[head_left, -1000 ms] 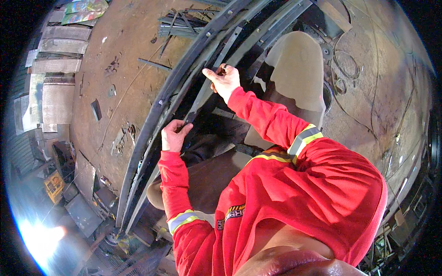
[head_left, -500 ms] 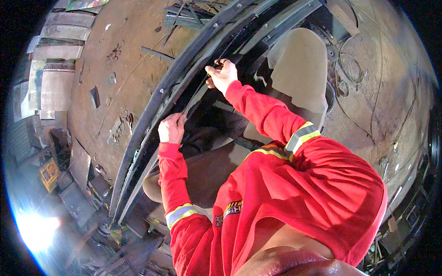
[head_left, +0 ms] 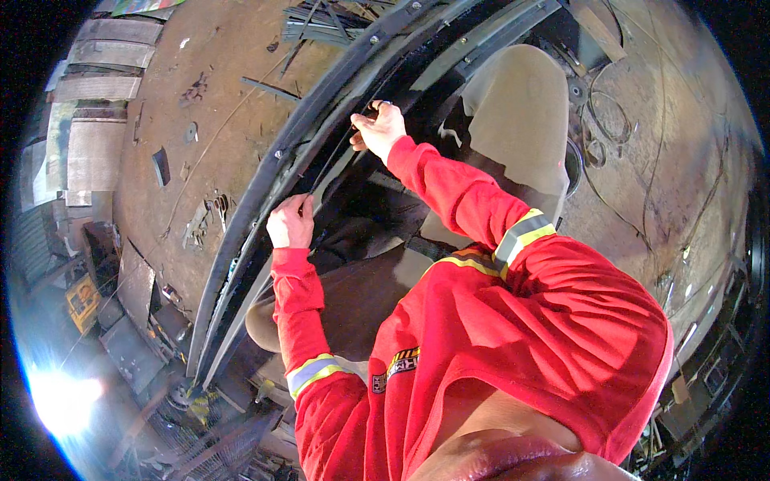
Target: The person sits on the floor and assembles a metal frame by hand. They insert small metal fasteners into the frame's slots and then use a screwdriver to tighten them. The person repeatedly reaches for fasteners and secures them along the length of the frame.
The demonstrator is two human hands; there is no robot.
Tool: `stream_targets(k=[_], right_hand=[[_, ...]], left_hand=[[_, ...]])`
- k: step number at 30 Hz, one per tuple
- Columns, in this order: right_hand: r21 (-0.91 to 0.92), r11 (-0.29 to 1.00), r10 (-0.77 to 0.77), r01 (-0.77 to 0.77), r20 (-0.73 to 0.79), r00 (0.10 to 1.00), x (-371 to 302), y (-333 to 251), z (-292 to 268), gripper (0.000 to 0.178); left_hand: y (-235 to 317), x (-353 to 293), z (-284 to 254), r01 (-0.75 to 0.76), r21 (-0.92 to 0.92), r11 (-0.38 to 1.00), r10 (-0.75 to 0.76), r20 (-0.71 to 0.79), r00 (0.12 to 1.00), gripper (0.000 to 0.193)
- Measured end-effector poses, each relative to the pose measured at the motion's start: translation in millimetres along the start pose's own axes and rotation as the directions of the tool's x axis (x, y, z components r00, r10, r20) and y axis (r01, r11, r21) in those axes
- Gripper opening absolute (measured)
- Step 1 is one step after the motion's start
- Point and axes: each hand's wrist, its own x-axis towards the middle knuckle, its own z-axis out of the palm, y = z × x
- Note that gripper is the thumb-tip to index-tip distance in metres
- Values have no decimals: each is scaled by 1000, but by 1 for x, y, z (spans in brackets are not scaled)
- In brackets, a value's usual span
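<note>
A thin dark strip (head_left: 330, 165) is held over the dark gap between two curved rails. Its lower end is pinched between thumb and fingers of the left hand (head_left: 290, 222); higher up, it is gripped by the curled fingers of the right hand (head_left: 380, 128).

On the left, the outer rail (head_left: 325, 98) is overlapped in view by the left hand, so little sideways room is seen there; whether the rail is touched cannot be told. To the right, the strip is bordered by the inner rail (head_left: 441, 70). Room along the length is offered by the gap, which is continued up and down past both hands. The far side of the inner rail is taken up by the right knee (head_left: 517, 104).

Compared with one second earlier, the strip has been turned: a broad grey face was shown then, a narrow edge now. The left hand has been brought closer to the outer rail.

Long axis: lower left to upper right, roughly parallel to the rails. The upper end cannot be made out against the dark.

Beyond the outer rail, a loose bar (head_left: 270, 87), a disc (head_left: 190, 132) and a strip pile (head_left: 317, 22) are carried by the floor (head_left: 228, 48).
</note>
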Motion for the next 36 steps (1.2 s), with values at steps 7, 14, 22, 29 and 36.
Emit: stream_targets(k=[7, 14, 22, 29, 36], right_hand=[[57, 997, -53, 50, 46, 998, 7, 6, 1, 63], [132, 990, 45, -48, 26, 999, 6, -5, -8, 20], [-699, 663, -614, 268, -303, 728, 37, -39, -63, 19], [-886, 412, -753, 213, -199, 627, 46, -38, -59, 23], [-924, 305, -835, 229, -144, 530, 57, -45, -55, 18]], left_hand=[[-3, 2, 5, 56, 123, 991, -52, -35, 998, 18], [-11, 0, 9, -230, 126, 965, 252, -211, 944, 9], [8, -11, 0, -412, 38, 910, 407, -254, 877, 11], [4, -10, 4, -371, 19, 929, 364, -246, 899, 7], [6, -11, 3, -332, -24, 943, 325, -159, 932, 8]])
